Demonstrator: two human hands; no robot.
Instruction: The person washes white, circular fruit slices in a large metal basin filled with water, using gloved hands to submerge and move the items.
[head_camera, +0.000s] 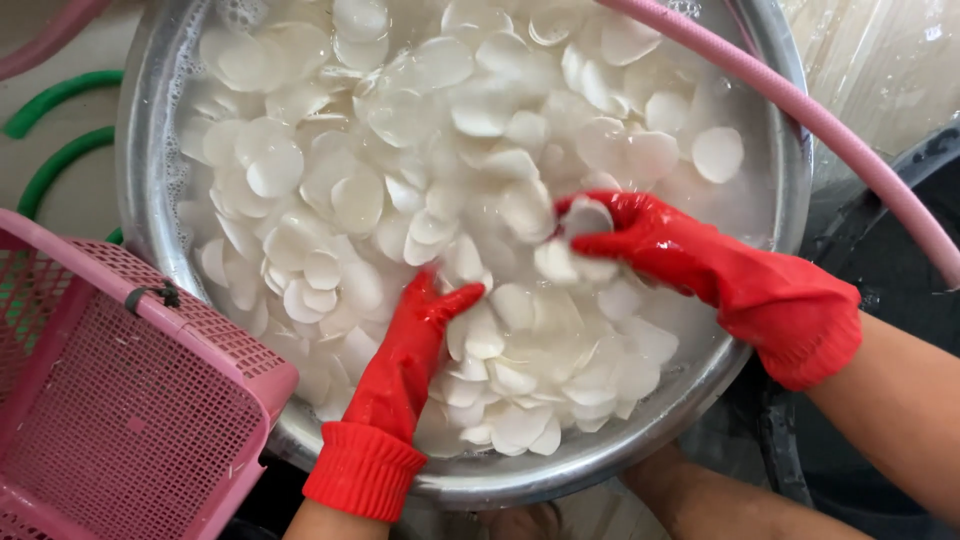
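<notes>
Both hands are working inside a wide metal basin (150, 130) that is holding cloudy water and a thick layer of thin white round slices (400, 170). The slices are floating and overlapping one another across nearly the whole basin, with a little foam clinging to the far rim.

The left hand (415, 335), wearing a red rubber glove, is reaching in from the near edge, palm down, with its fingers sinking among the slices near the middle of the basin. Its thumb is sticking out to the right above the surface; the fingertips are lying hidden under slices, so I cannot tell how far this grip is closing or whether it is holding anything.

The right hand (640, 235), in a matching red glove, is coming in from the right side. Its fingers are curling loosely around a small bunch of slices, one of which is showing between the thumb and the fingers, so the grip is partly closing on them just above the water.

A pink plastic basket (140, 400) with a fine mesh wall is sitting just beside the basin at the lower left, its corner overlapping the rim. A pink hose (800, 110) is arching over the basin's right side, and a green hose (60, 130) is lying on the floor to the left
</notes>
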